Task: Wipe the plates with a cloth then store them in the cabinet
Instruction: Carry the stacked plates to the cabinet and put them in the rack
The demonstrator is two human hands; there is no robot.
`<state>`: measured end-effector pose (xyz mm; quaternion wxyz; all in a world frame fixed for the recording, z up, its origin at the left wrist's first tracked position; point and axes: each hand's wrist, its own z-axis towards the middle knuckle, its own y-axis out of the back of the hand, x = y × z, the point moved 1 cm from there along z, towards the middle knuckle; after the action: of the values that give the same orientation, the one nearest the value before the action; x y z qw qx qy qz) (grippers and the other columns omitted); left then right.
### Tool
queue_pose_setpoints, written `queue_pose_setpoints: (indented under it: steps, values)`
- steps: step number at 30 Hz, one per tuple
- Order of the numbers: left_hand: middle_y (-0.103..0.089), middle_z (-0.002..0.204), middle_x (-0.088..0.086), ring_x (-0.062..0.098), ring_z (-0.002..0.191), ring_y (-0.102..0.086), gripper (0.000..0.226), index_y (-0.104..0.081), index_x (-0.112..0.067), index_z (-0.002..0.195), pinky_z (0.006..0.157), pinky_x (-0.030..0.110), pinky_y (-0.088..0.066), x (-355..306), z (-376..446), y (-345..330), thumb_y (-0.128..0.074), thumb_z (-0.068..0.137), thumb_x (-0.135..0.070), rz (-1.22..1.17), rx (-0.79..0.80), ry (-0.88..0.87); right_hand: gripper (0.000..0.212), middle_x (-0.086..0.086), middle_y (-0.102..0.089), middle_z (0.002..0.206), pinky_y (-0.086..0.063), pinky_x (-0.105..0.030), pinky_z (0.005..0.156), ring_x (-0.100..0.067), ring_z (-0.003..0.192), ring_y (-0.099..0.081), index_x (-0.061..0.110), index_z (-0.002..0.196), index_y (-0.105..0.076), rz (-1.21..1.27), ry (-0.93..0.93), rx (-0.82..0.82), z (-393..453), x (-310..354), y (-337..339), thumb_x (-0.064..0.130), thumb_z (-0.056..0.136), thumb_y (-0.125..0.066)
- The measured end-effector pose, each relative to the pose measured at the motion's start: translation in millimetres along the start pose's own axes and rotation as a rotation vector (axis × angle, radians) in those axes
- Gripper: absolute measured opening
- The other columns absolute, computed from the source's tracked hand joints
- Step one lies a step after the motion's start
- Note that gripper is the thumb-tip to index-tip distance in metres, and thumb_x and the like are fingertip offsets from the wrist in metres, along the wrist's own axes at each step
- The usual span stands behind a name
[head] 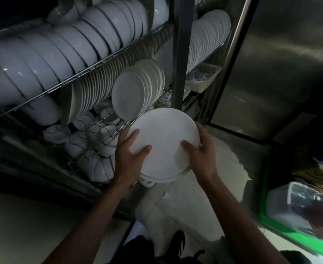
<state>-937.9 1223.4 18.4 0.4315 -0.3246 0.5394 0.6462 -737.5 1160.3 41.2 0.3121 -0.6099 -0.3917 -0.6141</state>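
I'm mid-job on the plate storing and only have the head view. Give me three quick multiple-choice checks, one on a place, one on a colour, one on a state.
1. Where is the small stack of round white plates in the hands?
A. In front of the open cabinet's wire rack
B. Flat on the floor
C. On the top rack among the bowls

2. What colour is the rim of the tray at lower right?
A. Red
B. Green
C. Yellow

3. How is the stack held?
A. By the left hand alone
B. By nobody, it rests on the rack
C. By the left hand and the right hand together

Answers: 1 A, the stack hangs just before the rack's front edge. 2 B, the rim shows bright green. 3 C, one hand grips each side.
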Motion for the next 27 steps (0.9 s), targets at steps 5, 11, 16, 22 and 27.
queue_pose_setpoints:
  steps: [5, 11, 16, 22, 27]
  values:
    - [-0.038, 0.154, -0.008, 0.006, 0.14, -0.035, 0.055, -0.061, -0.017, 0.135, 0.11, 0.027, -0.036, 3.3, 31.8, -4.6, -0.08, 0.083, -0.014, 0.051, 0.011, -0.006, 0.065, 0.046, -0.054, 0.112, -0.052, -0.029, 0.083, 0.007, 0.107, -0.056, 0.068, 0.118, -0.048, 0.052, -0.047, 0.039, 28.7, 2.3, -16.0, 0.012, 0.09, -0.065]
    - [-0.038, 0.145, -0.018, -0.01, 0.127, -0.036, 0.052, -0.063, -0.015, 0.131, 0.092, -0.005, -0.031, 20.0, 71.7, 3.7, -0.079, 0.082, -0.009, 0.04, -0.043, 0.034, 0.059, 0.009, -0.057, 0.132, -0.056, -0.049, 0.092, -0.018, 0.115, -0.058, 0.038, 0.139, -0.049, 0.094, -0.096, 0.086, 71.6, -0.3, -52.1, 0.013, 0.089, -0.068]
    - [-0.041, 0.146, -0.007, -0.004, 0.126, -0.036, 0.051, -0.066, -0.008, 0.128, 0.105, 0.008, -0.032, 43.1, 97.6, 25.7, -0.082, 0.079, -0.006, 0.053, -0.178, 0.077, 0.058, 0.002, -0.064, 0.128, -0.06, -0.041, 0.083, -0.023, 0.112, -0.064, 0.033, 0.136, -0.057, 0.153, -0.108, 0.246, 107.2, 11.5, -96.2, 0.002, 0.088, -0.067]
    - [-0.039, 0.151, 0.001, 0.012, 0.136, -0.038, 0.054, -0.064, -0.005, 0.131, 0.115, 0.037, -0.037, 60.8, 109.4, 43.3, -0.082, 0.079, -0.003, -0.003, -0.233, 0.192, 0.058, 0.007, -0.061, 0.129, -0.061, -0.036, 0.081, -0.017, 0.112, -0.063, 0.035, 0.139, -0.052, 0.088, -0.063, 0.422, 130.2, 21.9, -135.3, 0.008, 0.091, -0.068]
    - [-0.037, 0.153, 0.006, 0.019, 0.143, -0.036, 0.055, -0.062, -0.007, 0.133, 0.117, 0.041, -0.035, 69.4, 119.9, 43.1, -0.08, 0.081, -0.003, -0.038, -0.327, 0.285, 0.057, 0.009, -0.062, 0.129, -0.06, -0.029, 0.081, -0.012, 0.113, -0.061, 0.033, 0.139, -0.051, 0.033, -0.004, 0.548, 155.1, 28.3, -153.9, 0.006, 0.091, -0.067]
